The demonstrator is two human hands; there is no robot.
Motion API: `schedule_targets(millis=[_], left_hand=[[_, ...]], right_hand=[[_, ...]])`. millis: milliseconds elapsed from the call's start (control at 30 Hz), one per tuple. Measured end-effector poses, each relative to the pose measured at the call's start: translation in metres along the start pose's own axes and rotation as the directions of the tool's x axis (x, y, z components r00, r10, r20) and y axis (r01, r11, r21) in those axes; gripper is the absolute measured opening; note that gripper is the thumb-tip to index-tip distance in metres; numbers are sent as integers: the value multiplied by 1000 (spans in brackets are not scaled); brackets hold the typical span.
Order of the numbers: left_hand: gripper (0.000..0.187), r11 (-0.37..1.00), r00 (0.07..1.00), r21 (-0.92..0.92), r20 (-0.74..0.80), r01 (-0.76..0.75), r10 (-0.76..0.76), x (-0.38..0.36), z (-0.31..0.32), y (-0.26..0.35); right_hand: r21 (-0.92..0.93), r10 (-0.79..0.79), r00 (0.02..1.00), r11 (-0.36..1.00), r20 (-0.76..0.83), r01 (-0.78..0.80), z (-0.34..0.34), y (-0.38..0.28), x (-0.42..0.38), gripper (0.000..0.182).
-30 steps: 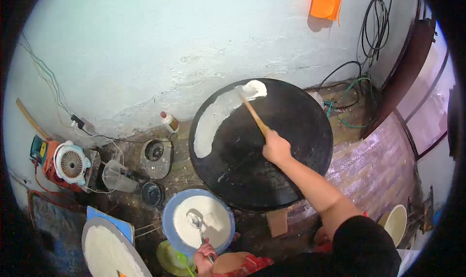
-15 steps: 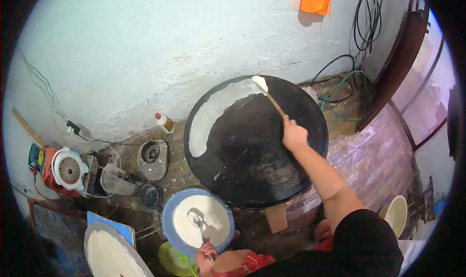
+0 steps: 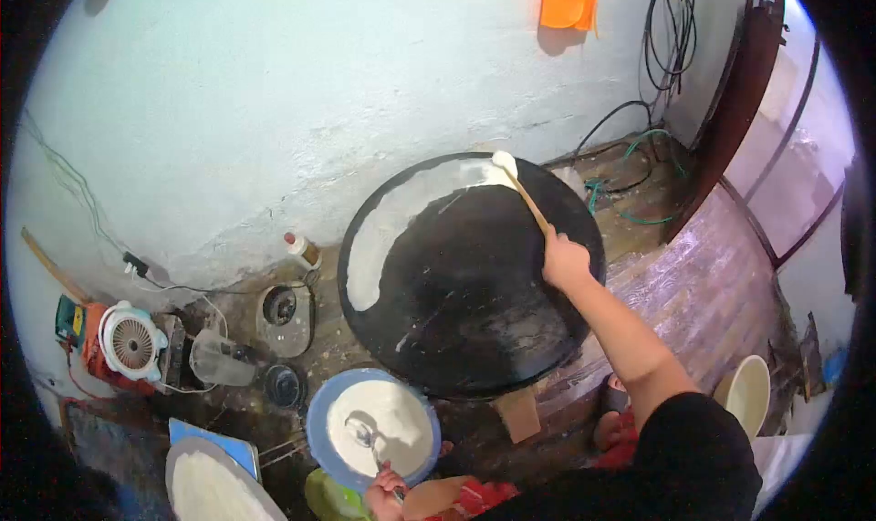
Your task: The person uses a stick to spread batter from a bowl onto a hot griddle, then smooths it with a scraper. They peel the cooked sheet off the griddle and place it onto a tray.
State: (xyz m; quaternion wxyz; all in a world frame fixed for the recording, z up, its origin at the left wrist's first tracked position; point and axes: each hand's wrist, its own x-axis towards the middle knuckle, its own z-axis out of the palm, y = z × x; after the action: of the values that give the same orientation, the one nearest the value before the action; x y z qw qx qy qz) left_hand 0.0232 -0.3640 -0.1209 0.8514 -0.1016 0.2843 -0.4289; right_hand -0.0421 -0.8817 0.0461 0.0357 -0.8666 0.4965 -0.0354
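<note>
Blue basin (image 3: pixel 319 432): white batter (image 3: pixel 400 410) | left hand (image 3: pixel 386 494): gripping ladle (image 3: pixel 364 437) | right hand (image 3: pixel 566 259): gripping wooden-handled tool (image 3: pixel 528 200)

No legible text — anywhere.

You have worn, plank-patterned floor (image 3: pixel 675 293), streaked pale at right. Black round griddle (image 3: pixel 465 293) covers middle; its support hidden. Cardboard piece (image 3: pixel 520 416) at griddle's near edge. At left, your capped bottle (image 3: pixel 305 251) near wall, gray ring-topped piece (image 3: pixel 290 338) nearer, dark round container (image 3: pixel 285 387) nearer still, clear jug (image 3: pixel 222 363) left of it. Far right, black cable (image 3: pixel 630 189) and green cable (image 3: pixel 646 220). Near right, cream basin (image 3: pixel 750 393), tilted.
</note>
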Motion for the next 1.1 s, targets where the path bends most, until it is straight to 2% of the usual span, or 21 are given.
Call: schedule_targets(millis=[33, 67, 133, 167, 233, 300, 367, 400, 433, 467, 500, 533, 600, 700, 767, 833, 900, 967, 1033, 1067, 1100], left_hand=[[6, 1000, 1000, 0, 2, 12, -12, 2, -4, 9], [5, 980, 998, 190, -6, 64, -64, 5, -7, 27], [3, 891, 999, 452, -43, 35, -18, 1, -15, 38], [3, 887, 999, 459, -44, 38, -20, -2, -12, 38], [4, 916, 998, 398, -40, 53, -41, -12, 10, 28], [5, 940, 998, 335, -30, 62, -55, -23, 49, 4], [7, 961, 998, 271, -21, 62, -58, -27, 76, -12], [10, 711, 887, 663, -152, -237, 437, -22, 81, -14], [10, 706, 885, 667, -150, -239, 441, -24, 89, -18], [10, 831, 944, 527, -143, -180, 296, -28, 99, -25], [11, 922, 983, 375, -107, -99, 150, -34, 108, -32], [12, 976, 999, 219, -46, 3, 7, -37, 116, -37], [12, 974, 997, 227, -76, 11, 7, -40, 129, -43], [12, 966, 998, 260, -61, 4, 13, -42, 129, -59], [12, 936, 993, 341, -56, -83, 108, -37, 134, -77], [13, 915, 986, 383, -51, -129, 160, -32, 140, -89], [15, 895, 932, 422, -246, -146, 268, -25, 142, -94], [15, 896, 942, 422, -225, -136, 249, -19, 124, -80], [21, 915, 961, 382, -178, -128, 209, -14, 114, -76], [30, 906, 956, 404, -198, -122, 217, -15, 117, -81], [30, 907, 955, 403, -198, -125, 220, -14, 121, -86]], right_hand=[[10, 34, 998, 999, 50, -34, -10, 6, -17, 36], [11, 39, 998, 999, 45, -40, 2, 22, -22, 36], [550, -238, 956, 781, -174, 295, 24, 54, -27, 36], [555, -232, 957, 780, -176, 291, 26, 60, -25, 36], [868, -100, 994, 497, 32, 21, 19, 69, -13, 35], [871, 2, 1000, 491, -22, 18, 35, 83, 18, 37], [730, 76, 996, 683, -51, -15, 48, 99, 51, 39], [736, 75, 996, 677, -49, -15, 57, 101, 66, 39], [750, 90, 994, 653, 61, -105, 67, 102, 79, 38], [754, 98, 981, 628, 169, -193, 59, 97, 79, 37], [853, 64, 957, 439, 283, -281, 56, 87, 77, 36], [862, 41, 938, 382, 344, -333, 36, 78, 66, 36], [864, 12, 914, 320, 405, -387, 28, 76, 65, 36], [840, 150, 939, 421, 308, -343, 46, 84, 80, 35], [804, -23, 951, 540, 309, -248, 34, 61, 81, 34], [826, 0, 913, 425, 408, -369, 36, 63, 74, 32], [920, 53, 991, 367, 125, -136, 91, 88, 100, 30], [910, 68, 986, 381, 150, -164, 72, 77, 88, 27], [809, 5, 965, 544, 261, -221, 61, 49, 75, 29], [777, -107, 988, 629, 109, -17, 67, 40, 75, 29], [701, -45, 971, 700, 234, -137, 65, 35, 72, 29]])
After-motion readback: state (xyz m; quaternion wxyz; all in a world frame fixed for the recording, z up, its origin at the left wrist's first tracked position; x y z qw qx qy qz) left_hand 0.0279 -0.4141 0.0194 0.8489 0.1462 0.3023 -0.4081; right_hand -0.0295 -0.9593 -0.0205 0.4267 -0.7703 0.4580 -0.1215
